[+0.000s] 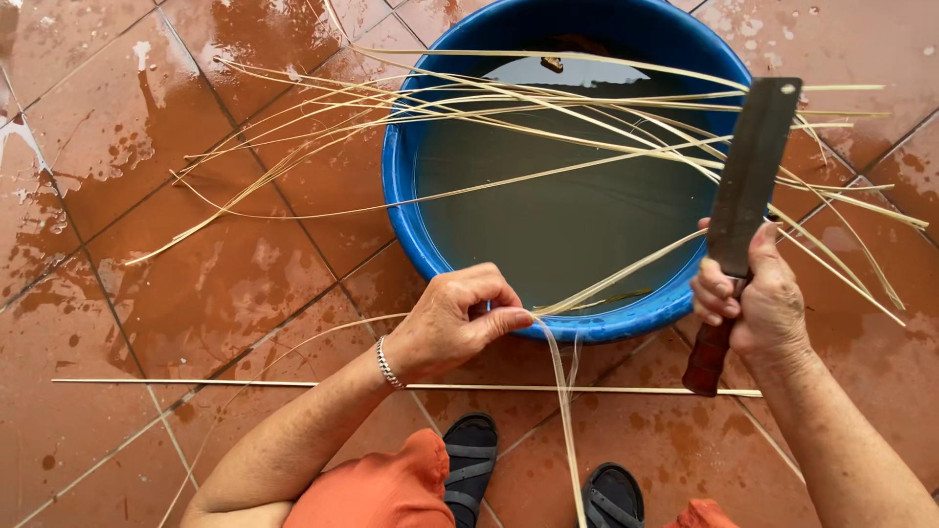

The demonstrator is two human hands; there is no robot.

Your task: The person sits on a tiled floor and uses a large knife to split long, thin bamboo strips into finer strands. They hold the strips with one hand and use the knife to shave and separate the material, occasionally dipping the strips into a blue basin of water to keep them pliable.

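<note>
The left hand (455,328) pinches a thin bamboo strip (562,391) at the six o'clock rim of the blue basin (399,186). The right hand (748,298), at four o'clock, grips a cleaver (751,176), blade up.

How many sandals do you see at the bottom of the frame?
2. One black sandal sits left of the hanging strip that the left hand pinches; the other sandal lies right of it, cut off by the bottom edge.
</note>
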